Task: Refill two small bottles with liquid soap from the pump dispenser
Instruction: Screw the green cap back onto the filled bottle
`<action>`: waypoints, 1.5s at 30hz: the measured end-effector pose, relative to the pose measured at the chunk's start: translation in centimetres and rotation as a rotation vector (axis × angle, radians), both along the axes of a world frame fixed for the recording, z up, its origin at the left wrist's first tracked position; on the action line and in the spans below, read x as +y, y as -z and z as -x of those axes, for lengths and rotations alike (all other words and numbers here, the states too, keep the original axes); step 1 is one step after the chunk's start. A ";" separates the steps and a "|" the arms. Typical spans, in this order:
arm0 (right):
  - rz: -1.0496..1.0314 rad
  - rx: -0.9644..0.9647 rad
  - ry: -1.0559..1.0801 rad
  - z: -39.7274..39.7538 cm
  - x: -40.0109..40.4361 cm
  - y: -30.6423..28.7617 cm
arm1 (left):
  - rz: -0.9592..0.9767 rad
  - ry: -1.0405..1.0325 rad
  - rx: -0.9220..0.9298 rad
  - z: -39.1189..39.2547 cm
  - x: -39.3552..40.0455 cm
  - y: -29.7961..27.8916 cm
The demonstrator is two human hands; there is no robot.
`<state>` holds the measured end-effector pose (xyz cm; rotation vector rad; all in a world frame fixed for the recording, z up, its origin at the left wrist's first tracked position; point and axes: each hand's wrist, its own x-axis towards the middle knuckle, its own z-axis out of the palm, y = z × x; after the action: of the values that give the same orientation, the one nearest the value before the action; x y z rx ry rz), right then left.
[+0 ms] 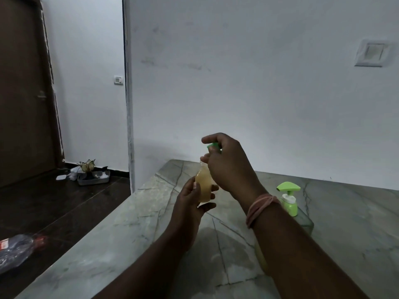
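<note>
Left hand gripping bottle, right hand pinching cap

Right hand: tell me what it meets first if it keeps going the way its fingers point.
Probably nothing near: the right hand, pinching the green cap, points left above the small bottle; depth unclear.

A plain room in a home. A marble-topped table meets a white wall bearing a switch plate. A brown door and dark tiled floor lie beyond.

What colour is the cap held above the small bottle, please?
Green, seen in the head view: the cap sits in the right hand.
</note>
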<state>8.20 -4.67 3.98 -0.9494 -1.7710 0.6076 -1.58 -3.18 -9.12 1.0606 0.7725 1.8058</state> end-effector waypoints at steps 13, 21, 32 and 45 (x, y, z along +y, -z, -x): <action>-0.002 0.059 0.086 -0.5 2.6 1.1 | -0.039 0.046 0.065 0.0 0.1 0.0; 0.013 -0.203 0.022 -2.1 2.1 0.0 | -0.020 0.054 0.102 0.1 -0.2 0.1; -0.062 -0.496 0.372 -2.5 1.8 -0.8 | -0.032 0.115 0.076 0.1 -0.1 0.3; 0.020 -0.440 0.109 -2.8 1.7 -1.2 | -0.024 0.140 0.014 0.1 -0.3 0.1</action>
<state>10.98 -2.97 5.22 -1.2563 -2.0812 0.3634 -1.65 -3.53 -9.21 1.1164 0.6694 1.6938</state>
